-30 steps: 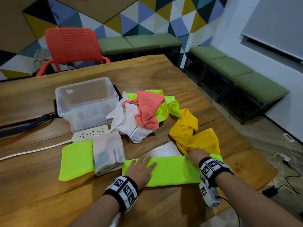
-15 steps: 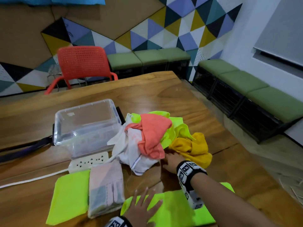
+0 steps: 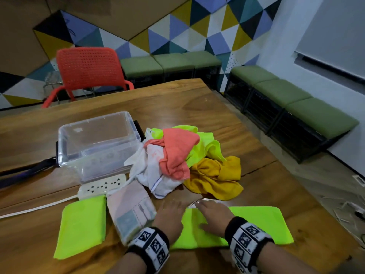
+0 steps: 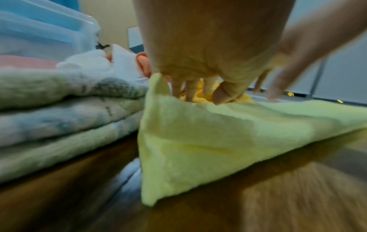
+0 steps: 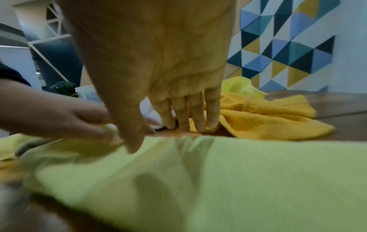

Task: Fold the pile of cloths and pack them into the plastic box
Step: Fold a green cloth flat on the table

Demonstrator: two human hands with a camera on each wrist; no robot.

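Note:
A long folded neon green cloth (image 3: pixel 256 224) lies along the near table edge. My left hand (image 3: pixel 169 213) pinches its left end, thumb on top; the left wrist view shows that end (image 4: pixel 208 141) lifted off the wood. My right hand (image 3: pixel 208 211) rests flat on the cloth's middle with straight fingers (image 5: pixel 186 122) reaching past its far edge. Beyond lies the loose pile: a white cloth (image 3: pixel 156 175), a coral cloth (image 3: pixel 177 153), a neon green cloth (image 3: pixel 203 149) and a mustard cloth (image 3: pixel 215 178). The clear plastic box (image 3: pixel 94 123) stands to the pile's left.
A folded pale patterned cloth (image 3: pixel 130 212) and a folded neon green cloth (image 3: pixel 81 224) lie left of my hands. A white power strip (image 3: pixel 102 186) and its cable run in front of the box. A red chair (image 3: pixel 87 70) stands beyond the table. The table's edge drops off at right.
My right hand came back from the mustard cloth, now bunched against the pile, onto the green cloth's middle. My left hand went from lying flat to pinching the cloth's left end.

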